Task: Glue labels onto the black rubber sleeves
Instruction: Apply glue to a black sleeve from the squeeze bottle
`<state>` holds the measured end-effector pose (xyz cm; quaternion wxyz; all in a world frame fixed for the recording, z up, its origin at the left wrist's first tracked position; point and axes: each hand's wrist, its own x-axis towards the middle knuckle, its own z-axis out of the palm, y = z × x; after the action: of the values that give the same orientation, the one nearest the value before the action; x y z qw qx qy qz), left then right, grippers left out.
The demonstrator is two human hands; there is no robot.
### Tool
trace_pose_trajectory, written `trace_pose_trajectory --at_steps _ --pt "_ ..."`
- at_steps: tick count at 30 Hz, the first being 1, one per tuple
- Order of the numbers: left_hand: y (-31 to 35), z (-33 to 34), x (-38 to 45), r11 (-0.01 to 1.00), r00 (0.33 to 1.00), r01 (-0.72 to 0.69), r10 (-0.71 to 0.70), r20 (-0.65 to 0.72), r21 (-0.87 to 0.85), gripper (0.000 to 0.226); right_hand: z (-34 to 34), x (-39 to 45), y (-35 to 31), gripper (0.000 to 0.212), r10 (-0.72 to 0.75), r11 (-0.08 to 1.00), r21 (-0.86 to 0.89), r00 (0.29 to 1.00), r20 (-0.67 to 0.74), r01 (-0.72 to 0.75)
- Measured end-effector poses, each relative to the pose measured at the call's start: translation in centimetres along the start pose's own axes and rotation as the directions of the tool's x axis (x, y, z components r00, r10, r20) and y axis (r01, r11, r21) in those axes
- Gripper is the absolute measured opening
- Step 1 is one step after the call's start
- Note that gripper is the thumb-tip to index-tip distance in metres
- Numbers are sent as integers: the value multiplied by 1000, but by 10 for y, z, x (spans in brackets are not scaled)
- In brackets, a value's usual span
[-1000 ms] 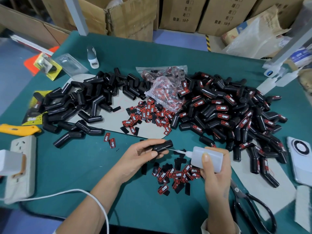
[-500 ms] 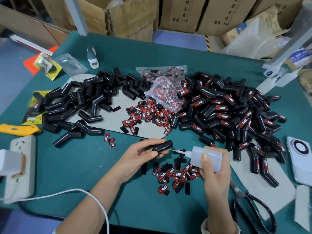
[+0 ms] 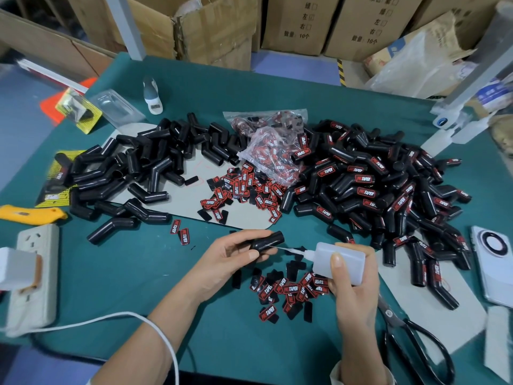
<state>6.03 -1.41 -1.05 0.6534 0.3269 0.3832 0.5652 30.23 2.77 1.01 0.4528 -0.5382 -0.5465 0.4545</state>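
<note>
Black rubber sleeve point(image 3: 266, 241) sits pinched in the left hand point(image 3: 230, 259); the right hand point(image 3: 351, 284) squeezes a white glue bottle point(image 3: 337, 259), its thin tip touching the sleeve.

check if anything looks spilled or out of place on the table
No glue spill shows. Two labels lie stray on the green table, apart from the label heaps. The scissors hang near the table's front edge.

Black scissors point(image 3: 416, 340) lie at the worktop's point(image 3: 111, 273) near right edge, a white phone point(image 3: 494, 262) beyond them. At left sit a power strip point(image 3: 33, 273) and yellow cutter point(image 3: 30, 214); cardboard boxes point(image 3: 299, 23) stand behind.
</note>
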Motion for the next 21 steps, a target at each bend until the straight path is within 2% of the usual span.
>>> trace_pose_trajectory --at_steps 21 --pt "1 -1 0 1000 1000 10 -10 0 -7 40 -1 3 1 31 7 1000 18 999 -37 -6"
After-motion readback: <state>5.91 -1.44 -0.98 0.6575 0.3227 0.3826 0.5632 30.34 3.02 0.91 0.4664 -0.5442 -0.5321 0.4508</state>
